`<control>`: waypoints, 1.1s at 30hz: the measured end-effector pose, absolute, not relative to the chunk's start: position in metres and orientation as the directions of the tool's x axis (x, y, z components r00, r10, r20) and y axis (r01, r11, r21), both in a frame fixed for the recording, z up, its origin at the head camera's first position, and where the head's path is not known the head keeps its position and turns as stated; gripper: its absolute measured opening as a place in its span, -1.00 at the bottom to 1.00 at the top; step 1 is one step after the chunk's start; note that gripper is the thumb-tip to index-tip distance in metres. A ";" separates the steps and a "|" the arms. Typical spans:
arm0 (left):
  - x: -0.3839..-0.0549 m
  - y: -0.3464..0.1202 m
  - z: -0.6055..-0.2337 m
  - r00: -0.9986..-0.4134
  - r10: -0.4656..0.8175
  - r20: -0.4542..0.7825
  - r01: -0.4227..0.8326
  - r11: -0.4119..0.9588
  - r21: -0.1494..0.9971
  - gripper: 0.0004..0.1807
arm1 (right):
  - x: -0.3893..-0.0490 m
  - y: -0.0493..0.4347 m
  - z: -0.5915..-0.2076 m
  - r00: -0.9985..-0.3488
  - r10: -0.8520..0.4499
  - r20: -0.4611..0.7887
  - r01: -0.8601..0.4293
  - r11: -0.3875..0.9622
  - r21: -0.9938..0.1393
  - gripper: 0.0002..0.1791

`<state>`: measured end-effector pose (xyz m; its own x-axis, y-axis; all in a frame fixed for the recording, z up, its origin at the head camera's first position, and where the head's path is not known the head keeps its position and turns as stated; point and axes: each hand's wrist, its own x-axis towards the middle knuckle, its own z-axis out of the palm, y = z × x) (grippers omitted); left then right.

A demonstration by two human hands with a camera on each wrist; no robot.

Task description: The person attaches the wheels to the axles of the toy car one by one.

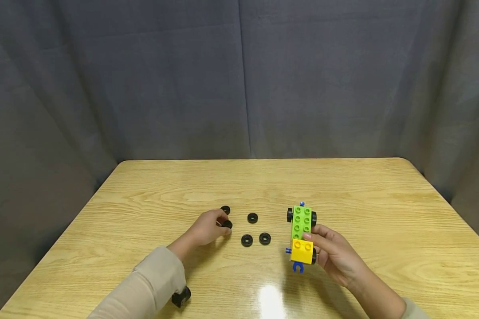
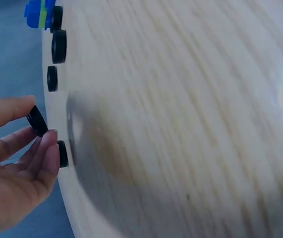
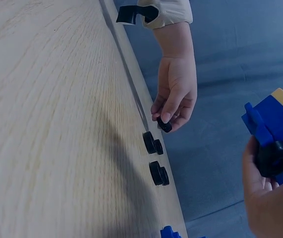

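Between thumb and fingertips, my left hand (image 1: 210, 228) pinches a small black toy tyre (image 2: 37, 121), held just above the table. My right hand (image 1: 337, 256) grips a toy brick vehicle (image 1: 302, 223), raised over the table's right half. It has a green studded brick (image 1: 299, 220), a yellow brick (image 1: 302, 251) and a blue base. Three black wheels show on it, while a blue axle stub (image 1: 288, 250) at its near left is bare. A blue hook-like piece (image 1: 298, 266) sticks out at the near end.
Several loose black tyres lie flat on the wooden table (image 1: 143, 195): one tyre (image 1: 225, 209) beside my left hand, another tyre (image 1: 253, 217) farther right, and two nearer, including a tyre (image 1: 265, 239) left of the vehicle. A grey curtain (image 1: 183, 88) hangs behind the table.
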<state>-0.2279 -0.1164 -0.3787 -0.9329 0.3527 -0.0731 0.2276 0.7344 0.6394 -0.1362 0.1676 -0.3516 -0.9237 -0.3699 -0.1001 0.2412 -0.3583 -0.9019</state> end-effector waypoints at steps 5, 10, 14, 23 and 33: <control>-0.224 -0.115 -0.376 -0.933 0.353 -0.071 0.213 0.699 0.682 -0.70 | -0.136 0.168 -0.351 -0.919 -0.380 -0.106 0.253 -0.361 -0.897 -0.69; -0.221 -0.112 -0.375 -0.932 0.360 -0.046 0.216 0.654 0.725 -0.71 | -0.136 0.168 -0.351 -0.914 -0.390 -0.111 0.261 -0.355 -0.898 -0.68; -0.217 -0.106 -0.372 -0.927 0.373 -0.033 0.221 0.616 0.756 -0.72 | -0.137 0.167 -0.350 -0.914 -0.393 -0.104 0.255 -0.355 -0.899 -0.72; -0.206 -0.097 -0.366 -0.913 0.406 -0.023 0.227 0.556 0.800 -0.72 | -0.137 0.167 -0.353 -0.911 -0.405 -0.076 0.234 -0.357 -0.904 -0.80; -0.198 -0.088 -0.359 -0.883 0.468 -0.031 0.212 0.458 0.863 -0.69 | -0.140 0.167 -0.353 -0.910 -0.407 -0.078 0.229 -0.338 -0.913 -0.80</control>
<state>-0.1978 -0.0882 -0.3593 -0.8832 0.4679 -0.0312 0.2123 0.4584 0.8630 -0.1405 0.1671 -0.3530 -0.9100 -0.4072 -0.0781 0.2295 -0.3378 -0.9128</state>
